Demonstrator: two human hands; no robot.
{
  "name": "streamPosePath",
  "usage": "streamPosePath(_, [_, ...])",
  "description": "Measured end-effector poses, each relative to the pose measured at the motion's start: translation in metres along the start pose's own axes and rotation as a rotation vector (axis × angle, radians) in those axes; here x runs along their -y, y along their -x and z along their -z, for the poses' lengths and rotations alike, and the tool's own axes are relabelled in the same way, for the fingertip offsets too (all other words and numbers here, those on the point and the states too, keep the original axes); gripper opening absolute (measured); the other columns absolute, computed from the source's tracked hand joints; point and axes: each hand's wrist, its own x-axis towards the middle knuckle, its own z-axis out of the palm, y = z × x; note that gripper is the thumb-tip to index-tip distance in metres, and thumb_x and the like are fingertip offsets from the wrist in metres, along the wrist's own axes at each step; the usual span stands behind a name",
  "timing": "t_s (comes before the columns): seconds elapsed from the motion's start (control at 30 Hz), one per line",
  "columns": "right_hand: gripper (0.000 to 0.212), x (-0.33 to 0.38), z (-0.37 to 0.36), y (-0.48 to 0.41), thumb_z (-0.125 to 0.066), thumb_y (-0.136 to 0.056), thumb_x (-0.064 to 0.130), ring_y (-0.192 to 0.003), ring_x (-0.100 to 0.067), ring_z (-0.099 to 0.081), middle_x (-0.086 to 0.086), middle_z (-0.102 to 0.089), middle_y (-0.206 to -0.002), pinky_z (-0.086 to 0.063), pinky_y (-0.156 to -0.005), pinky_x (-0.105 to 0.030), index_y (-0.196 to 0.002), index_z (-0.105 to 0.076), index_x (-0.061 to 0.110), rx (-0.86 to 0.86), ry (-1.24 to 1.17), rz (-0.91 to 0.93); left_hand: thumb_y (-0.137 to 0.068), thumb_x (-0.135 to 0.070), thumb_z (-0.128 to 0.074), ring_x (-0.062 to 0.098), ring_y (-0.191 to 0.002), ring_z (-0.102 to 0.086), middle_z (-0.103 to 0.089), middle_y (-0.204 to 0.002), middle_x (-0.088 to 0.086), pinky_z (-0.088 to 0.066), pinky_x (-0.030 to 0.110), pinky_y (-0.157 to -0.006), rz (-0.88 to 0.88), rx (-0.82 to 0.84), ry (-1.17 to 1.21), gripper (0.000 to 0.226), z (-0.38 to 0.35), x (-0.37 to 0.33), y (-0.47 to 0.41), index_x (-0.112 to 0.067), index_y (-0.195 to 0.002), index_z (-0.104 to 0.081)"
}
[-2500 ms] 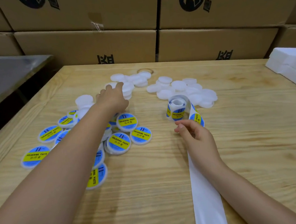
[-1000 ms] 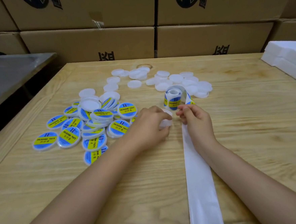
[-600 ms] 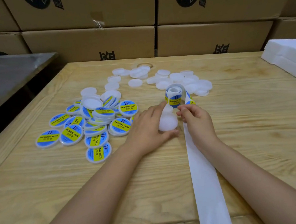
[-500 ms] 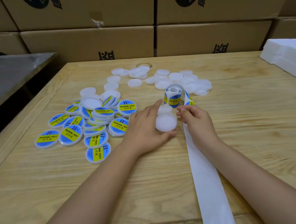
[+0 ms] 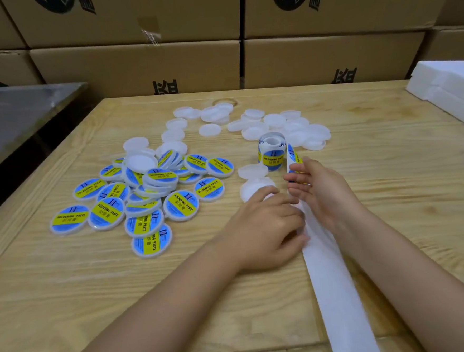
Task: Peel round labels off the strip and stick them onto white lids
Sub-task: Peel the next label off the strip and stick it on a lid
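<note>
1. Drawing the round label [image 5: 297, 180] off the backing strip [image 5: 335, 278] at a steep angle could crease it or fold it onto itself. Its adhesive face could also catch on a fingertip.
2. Placement risk: the near bare lid [image 5: 256, 189] lies loose on the wooden table [image 5: 391, 192], just beside a second bare lid [image 5: 252, 171]. An off-centre press would probably slide it or leave the label askew.
3. Strip risk: the label roll [image 5: 271, 152] stands on edge beyond the hands. A hard pull could tip it or drag it into the unlabelled lids [image 5: 276, 123] behind.
4. Right hand [image 5: 318, 190]: palm turned leftward, fingers nearly straight, fingertips pinching the label at the strip's far end.
5. Left hand [image 5: 264, 228]: knuckles up, fingers curled, tips at the strip's left edge and against the near bare lid. Blur hides whether it grips anything.
6. Labelled lids [image 5: 144, 193] lie heaped to the left, well apart from the strip.
</note>
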Motion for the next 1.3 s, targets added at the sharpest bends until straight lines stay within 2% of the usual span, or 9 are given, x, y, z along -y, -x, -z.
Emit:
streamPosePath(0.1, [0.021,0.000,0.001,0.000,-0.044,-0.095,0.021,-0.067,-0.013,-0.055,-0.004,-0.064,-0.088,-0.046,-0.063,-0.023,-0.089,-0.063,0.014,0.013,0.103,0.100,-0.093,-0.027,-0.042,0.020,-0.102,-0.059,-0.070,-0.098,0.001,-0.032,0.034,-0.104,0.022,0.034,0.064,0.032,0.002,0.003,0.000,-0.009,-0.092,-0.068])
streamPosePath(0.23, [0.019,-0.010,0.008,-0.008,-0.050,-0.094,0.020,-0.089,-0.016,-0.045,0.006,-0.065,-0.095,-0.032,-0.077,-0.021,-0.102,-0.067,0.020,-0.095,0.825,0.664,-0.083,-0.010,-0.062,0.029,-0.074,-0.061,-0.067,-0.078,0.009,-0.048,0.037,-0.067,-0.016,-0.012,0.214,0.010,0.007,-0.006,-0.001,-0.004,-0.087,-0.069])
streamPosePath(0.3, [0.021,-0.014,0.008,-0.012,-0.051,-0.093,0.023,-0.096,-0.020,-0.036,0.004,-0.061,-0.102,-0.025,-0.082,-0.026,-0.104,-0.070,0.021,-0.137,1.027,0.785,-0.079,-0.005,-0.067,0.028,-0.071,-0.061,-0.066,-0.076,0.008,-0.048,0.034,-0.061,-0.048,-0.055,0.244,0.008,0.006,-0.010,-0.001,-0.005,-0.086,-0.071])
streamPosePath(0.53, [0.040,-0.027,0.007,-0.024,-0.034,-0.096,0.044,-0.120,-0.018,-0.020,0.007,-0.040,-0.136,-0.010,-0.091,-0.032,-0.132,-0.047,0.034,-0.167,1.361,0.755,-0.074,0.005,-0.066,0.025,-0.074,-0.065,-0.069,-0.079,0.006,-0.050,0.032,-0.060,-0.058,-0.102,0.309,0.016,0.004,-0.008,-0.002,-0.004,-0.085,-0.072])
streamPosePath(0.77, [0.044,-0.022,0.008,-0.026,-0.029,-0.102,0.029,-0.145,-0.019,-0.005,0.012,-0.025,-0.154,-0.005,-0.109,-0.034,-0.146,-0.030,0.027,0.006,1.181,0.703,-0.075,0.005,-0.063,0.026,-0.075,-0.065,-0.069,-0.084,0.007,-0.050,0.036,-0.056,-0.034,-0.106,0.303,0.017,-0.001,-0.007,-0.003,-0.004,-0.087,-0.072])
streamPosePath(0.93, [0.039,-0.007,0.014,-0.013,-0.045,-0.091,-0.002,-0.124,-0.024,-0.043,-0.008,-0.054,-0.133,-0.024,-0.100,-0.018,-0.127,-0.056,0.008,-0.180,0.849,0.771,-0.076,-0.006,-0.068,0.028,-0.089,-0.059,-0.065,-0.101,0.009,-0.046,0.035,-0.077,0.089,-0.135,0.222,0.022,-0.004,-0.002,-0.004,-0.007,-0.098,-0.070])
streamPosePath(1.07, [0.022,-0.002,0.025,-0.008,-0.058,-0.085,0.005,-0.105,-0.028,-0.051,-0.007,-0.065,-0.107,-0.027,-0.082,-0.018,-0.103,-0.069,0.010,-0.219,0.990,0.723,-0.084,-0.034,-0.062,0.018,-0.130,-0.039,-0.047,-0.139,0.002,-0.013,0.028,-0.110,0.246,-0.037,0.073,0.049,-0.008,0.004,-0.002,-0.012,-0.128,-0.055])
streamPosePath(1.17, [0.019,-0.001,0.025,-0.006,-0.065,-0.083,0.013,-0.102,-0.028,-0.051,-0.007,-0.065,-0.104,-0.029,-0.085,-0.022,-0.100,-0.071,0.011,-0.116,1.188,0.712,-0.087,-0.043,-0.054,0.012,-0.140,-0.023,-0.035,-0.149,0.000,0.006,0.027,-0.114,0.295,0.014,0.005,0.061,-0.011,0.005,-0.003,-0.013,-0.139,-0.041])
streamPosePath(1.3, [0.032,-0.002,0.026,-0.005,-0.069,-0.082,0.031,-0.110,-0.026,-0.049,-0.004,-0.060,-0.115,-0.039,-0.095,-0.036,-0.110,-0.068,0.015,0.066,1.380,0.575,-0.087,-0.053,-0.047,0.009,-0.144,-0.009,-0.027,-0.153,-0.002,0.011,0.037,-0.116,0.368,0.100,-0.041,0.071,-0.013,0.009,-0.002,-0.015,-0.145,-0.030])
